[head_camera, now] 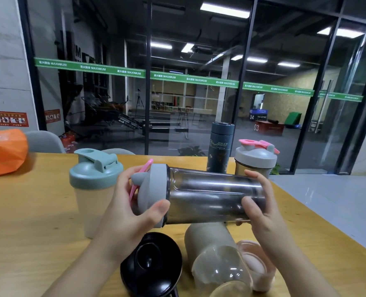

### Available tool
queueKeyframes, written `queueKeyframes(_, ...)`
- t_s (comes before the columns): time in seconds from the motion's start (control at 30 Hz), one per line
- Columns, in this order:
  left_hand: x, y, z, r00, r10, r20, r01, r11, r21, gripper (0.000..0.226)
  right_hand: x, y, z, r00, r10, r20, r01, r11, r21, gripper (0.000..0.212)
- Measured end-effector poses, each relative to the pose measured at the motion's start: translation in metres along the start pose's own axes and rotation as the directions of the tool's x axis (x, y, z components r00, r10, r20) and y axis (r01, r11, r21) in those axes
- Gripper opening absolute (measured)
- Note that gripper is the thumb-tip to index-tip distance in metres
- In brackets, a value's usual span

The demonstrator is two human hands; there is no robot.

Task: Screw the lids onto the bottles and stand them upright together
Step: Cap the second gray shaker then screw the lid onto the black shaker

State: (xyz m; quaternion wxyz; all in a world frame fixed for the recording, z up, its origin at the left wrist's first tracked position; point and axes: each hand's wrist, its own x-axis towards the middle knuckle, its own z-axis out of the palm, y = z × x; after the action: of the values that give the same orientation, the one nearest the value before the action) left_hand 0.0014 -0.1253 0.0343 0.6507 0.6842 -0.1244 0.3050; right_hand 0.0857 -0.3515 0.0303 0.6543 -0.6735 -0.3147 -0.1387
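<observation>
- We hold the smoky clear bottle (216, 199) on its side above the wooden table (27, 211), in front of the upright bottles.
- Our left hand (124, 211) curls round the grey lid (152, 196), thumb on its rim; our right hand (261, 209) grips the bottle's base end.
- It looks like thin, empty plastic — light and stiff, but probably slick, so we would grip the body firmly and turn at the lid's rim, not the pink loop (140, 181).
- The lid sits on the mouth; we cannot tell whether it is tight.
- An open beige bottle (214, 254) and a black lid (152, 262) lie below — not yet done.
</observation>
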Motion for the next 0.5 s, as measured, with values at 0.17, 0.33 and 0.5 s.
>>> queueKeyframes(0.17, -0.003, 0.008, 0.001, 0.989, 0.143, -0.042, -0.14, 0.987, 0.078, 0.091, -0.003, -0.007, 0.001, 0.996, -0.059, 0.066, 0.057, 0.998, 0.029, 0.08)
queueKeyframes(0.33, 0.004, -0.002, 0.001, 0.98, 0.018, -0.196, -0.04, 0.993, -0.11, 0.128, -0.006, -0.013, 0.001, 0.995, -0.054, 0.086, 0.061, 0.995, -0.073, 0.08)
queueKeyframes(0.5, 0.007, -0.006, 0.011, 0.977, -0.126, -0.174, 0.068, 0.951, -0.302, 0.11, 0.002, -0.017, 0.002, 0.993, -0.075, 0.088, 0.088, 0.984, -0.158, 0.083)
